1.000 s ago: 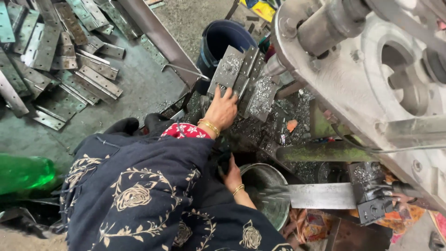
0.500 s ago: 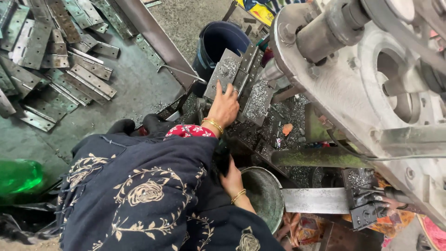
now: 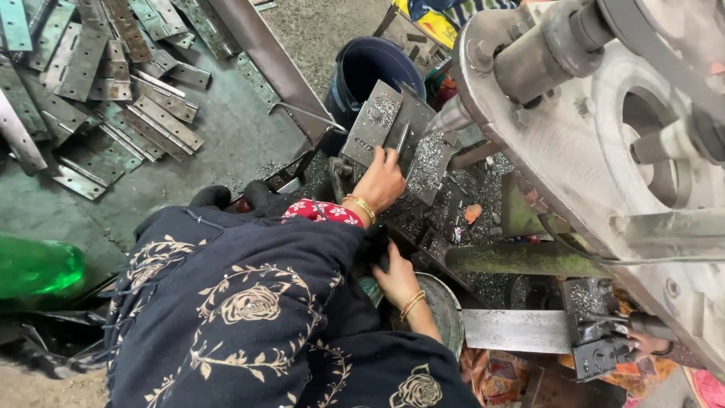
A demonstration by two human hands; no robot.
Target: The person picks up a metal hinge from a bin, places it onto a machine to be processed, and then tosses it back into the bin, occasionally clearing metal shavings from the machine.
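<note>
My left hand (image 3: 381, 181), with a gold bangle and a red floral cuff, presses its fingers on a narrow grey metal piece (image 3: 398, 137). That piece lies on the slanted steel plates (image 3: 370, 121) of a machine bed strewn with metal chips. My right hand (image 3: 396, 276), also bangled, reaches down beside a round metal bowl (image 3: 447, 302). Its fingertips are hidden in a dark gap under my sleeve, so I cannot tell whether it holds anything. A dark floral garment (image 3: 242, 302) covers my lap.
A large grey press machine (image 3: 604, 151) fills the right side. A dark blue bucket (image 3: 377, 68) stands behind the bed. Several flat hinge plates (image 3: 113, 98) lie on the floor at left. A green bottle (image 3: 38, 268) is at the left edge. Another person's hand (image 3: 649, 344) is at the lower right.
My left hand has stayed on the slanted plates, its fingers now on the narrow piece. The right hand has barely moved. The view has shifted slightly.
</note>
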